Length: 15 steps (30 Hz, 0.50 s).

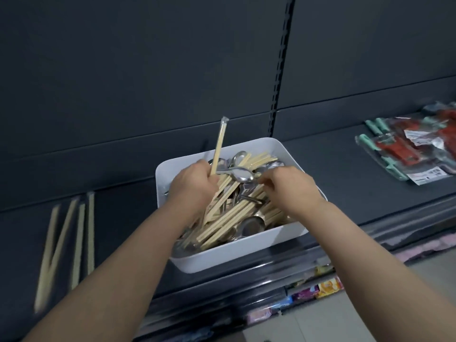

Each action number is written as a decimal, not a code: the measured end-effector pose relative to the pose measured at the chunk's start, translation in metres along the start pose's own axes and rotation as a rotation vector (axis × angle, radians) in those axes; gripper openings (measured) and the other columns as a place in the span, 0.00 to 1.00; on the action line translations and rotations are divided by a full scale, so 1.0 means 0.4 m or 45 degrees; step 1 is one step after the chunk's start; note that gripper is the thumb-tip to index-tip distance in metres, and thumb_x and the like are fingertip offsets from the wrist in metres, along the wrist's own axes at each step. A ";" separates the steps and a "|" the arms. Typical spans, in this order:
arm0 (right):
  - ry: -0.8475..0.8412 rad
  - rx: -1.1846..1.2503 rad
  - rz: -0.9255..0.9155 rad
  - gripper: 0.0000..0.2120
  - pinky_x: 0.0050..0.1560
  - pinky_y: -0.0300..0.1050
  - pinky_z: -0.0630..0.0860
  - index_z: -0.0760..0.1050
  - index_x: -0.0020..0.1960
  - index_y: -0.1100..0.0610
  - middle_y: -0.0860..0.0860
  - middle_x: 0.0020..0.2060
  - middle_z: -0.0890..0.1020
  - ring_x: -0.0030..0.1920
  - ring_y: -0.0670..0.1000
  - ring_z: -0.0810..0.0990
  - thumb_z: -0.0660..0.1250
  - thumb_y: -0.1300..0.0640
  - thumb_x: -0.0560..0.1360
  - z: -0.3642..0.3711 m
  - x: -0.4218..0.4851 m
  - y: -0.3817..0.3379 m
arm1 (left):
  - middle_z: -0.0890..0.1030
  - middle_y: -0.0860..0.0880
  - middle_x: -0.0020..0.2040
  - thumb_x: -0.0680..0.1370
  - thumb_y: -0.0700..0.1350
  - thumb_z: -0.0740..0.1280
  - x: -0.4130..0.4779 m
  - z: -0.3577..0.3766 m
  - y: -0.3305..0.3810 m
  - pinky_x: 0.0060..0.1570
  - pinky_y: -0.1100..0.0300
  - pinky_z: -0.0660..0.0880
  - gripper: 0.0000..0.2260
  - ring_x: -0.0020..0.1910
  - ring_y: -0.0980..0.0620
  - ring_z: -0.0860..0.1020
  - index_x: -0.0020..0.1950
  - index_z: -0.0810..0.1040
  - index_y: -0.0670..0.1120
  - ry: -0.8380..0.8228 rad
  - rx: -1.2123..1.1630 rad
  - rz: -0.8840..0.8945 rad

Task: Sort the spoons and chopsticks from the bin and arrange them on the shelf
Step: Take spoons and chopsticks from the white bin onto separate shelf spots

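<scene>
Head view: both hands over white rectangular plastic bin, which sits at front edge of dark grey shelf.
Bin contents: heap of pale wooden chopsticks mixed with shiny steel spoons.
Left hand: fist round plastic-wrapped wooden chopstick pair; pair stands nearly upright, leaning slightly right, over bin's back-left corner.
Right hand: fingers curled down into heap, just beside a spoon bowl; cannot tell if it holds anything.
Shelf, left end: loose chopsticks on the shelf lying roughly front to back, two meeting in a V toward front edge.
Shelf, right end: red-and-teal retail packets, well apart from bin.
</scene>
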State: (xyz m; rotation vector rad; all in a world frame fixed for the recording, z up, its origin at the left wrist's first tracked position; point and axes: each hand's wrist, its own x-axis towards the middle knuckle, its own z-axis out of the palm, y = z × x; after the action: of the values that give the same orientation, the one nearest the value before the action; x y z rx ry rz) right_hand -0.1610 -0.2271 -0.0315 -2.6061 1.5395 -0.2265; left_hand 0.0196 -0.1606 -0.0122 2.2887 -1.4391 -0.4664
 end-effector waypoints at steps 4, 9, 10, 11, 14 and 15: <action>-0.018 0.025 -0.061 0.15 0.40 0.43 0.72 0.78 0.56 0.42 0.48 0.49 0.82 0.51 0.54 0.79 0.59 0.58 0.77 -0.003 0.005 0.024 | 0.82 0.48 0.45 0.74 0.50 0.71 -0.048 0.018 0.025 0.49 0.53 0.77 0.09 0.47 0.47 0.80 0.42 0.80 0.45 -0.164 0.107 -0.041; -0.009 0.045 -0.065 0.14 0.39 0.42 0.69 0.80 0.53 0.42 0.46 0.49 0.82 0.49 0.52 0.79 0.60 0.57 0.77 0.000 -0.012 0.067 | 0.76 0.51 0.54 0.71 0.52 0.73 -0.062 0.076 0.039 0.51 0.51 0.77 0.08 0.48 0.50 0.77 0.45 0.78 0.52 -0.230 0.325 -0.005; -0.009 0.055 -0.072 0.14 0.40 0.41 0.68 0.79 0.54 0.41 0.45 0.49 0.82 0.50 0.51 0.79 0.60 0.57 0.77 0.000 -0.014 0.072 | 0.76 0.50 0.56 0.71 0.51 0.72 -0.060 0.077 0.041 0.50 0.51 0.77 0.07 0.47 0.50 0.77 0.45 0.77 0.53 -0.265 0.370 -0.002; -0.008 0.063 -0.081 0.14 0.40 0.41 0.68 0.79 0.55 0.41 0.45 0.49 0.82 0.51 0.50 0.79 0.60 0.56 0.77 -0.001 -0.015 0.076 | 0.75 0.48 0.58 0.72 0.50 0.70 -0.057 0.077 0.043 0.49 0.53 0.76 0.05 0.47 0.49 0.77 0.45 0.77 0.53 -0.297 0.422 0.004; -0.013 0.076 -0.112 0.15 0.40 0.42 0.69 0.79 0.55 0.41 0.46 0.50 0.82 0.51 0.52 0.79 0.61 0.57 0.77 -0.003 -0.010 0.079 | 0.75 0.45 0.58 0.77 0.50 0.65 -0.049 0.062 0.043 0.43 0.57 0.69 0.08 0.48 0.45 0.75 0.42 0.72 0.47 -0.327 0.474 -0.005; -0.017 0.080 -0.132 0.15 0.41 0.42 0.70 0.79 0.55 0.42 0.47 0.51 0.82 0.52 0.52 0.79 0.61 0.58 0.77 -0.004 -0.006 0.076 | 0.77 0.45 0.54 0.78 0.50 0.64 -0.045 0.050 0.042 0.42 0.57 0.68 0.09 0.46 0.45 0.74 0.40 0.70 0.47 -0.289 0.411 -0.028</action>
State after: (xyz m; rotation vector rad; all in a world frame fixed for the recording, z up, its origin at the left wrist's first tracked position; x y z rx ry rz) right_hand -0.1886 -0.2396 -0.0352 -2.6358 1.3714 -0.2617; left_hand -0.0104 -0.1539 -0.0200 2.5726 -1.7065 -0.5493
